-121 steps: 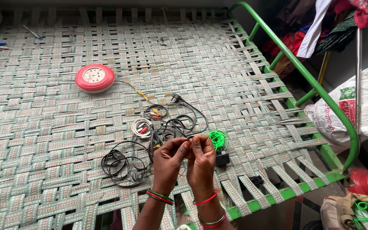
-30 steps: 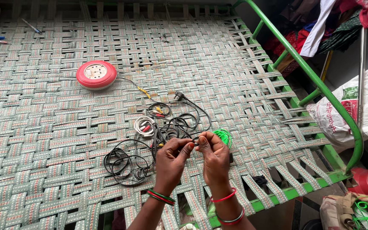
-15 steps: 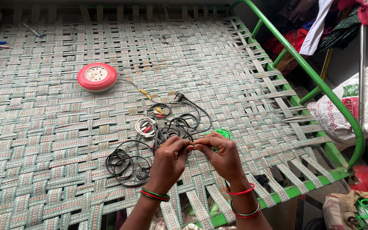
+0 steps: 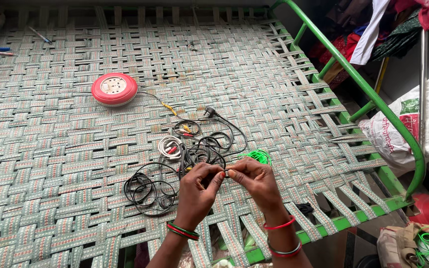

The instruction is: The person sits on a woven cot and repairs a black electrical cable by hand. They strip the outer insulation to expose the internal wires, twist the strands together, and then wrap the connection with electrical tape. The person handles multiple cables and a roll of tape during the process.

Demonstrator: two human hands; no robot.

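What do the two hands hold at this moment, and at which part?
Both the left hand and the right hand pinch a thin black wire between their fingertips, at a short stretch above the cable tangle.

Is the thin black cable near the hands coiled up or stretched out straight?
Coiled. The thin black cable lies in loose loops on the woven strap bed, just beside the left hand.

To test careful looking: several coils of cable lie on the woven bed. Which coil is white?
The small white coil, with red and yellow plugs, lies just beyond the left hand. The larger black coil and green cord bundle differ in colour.
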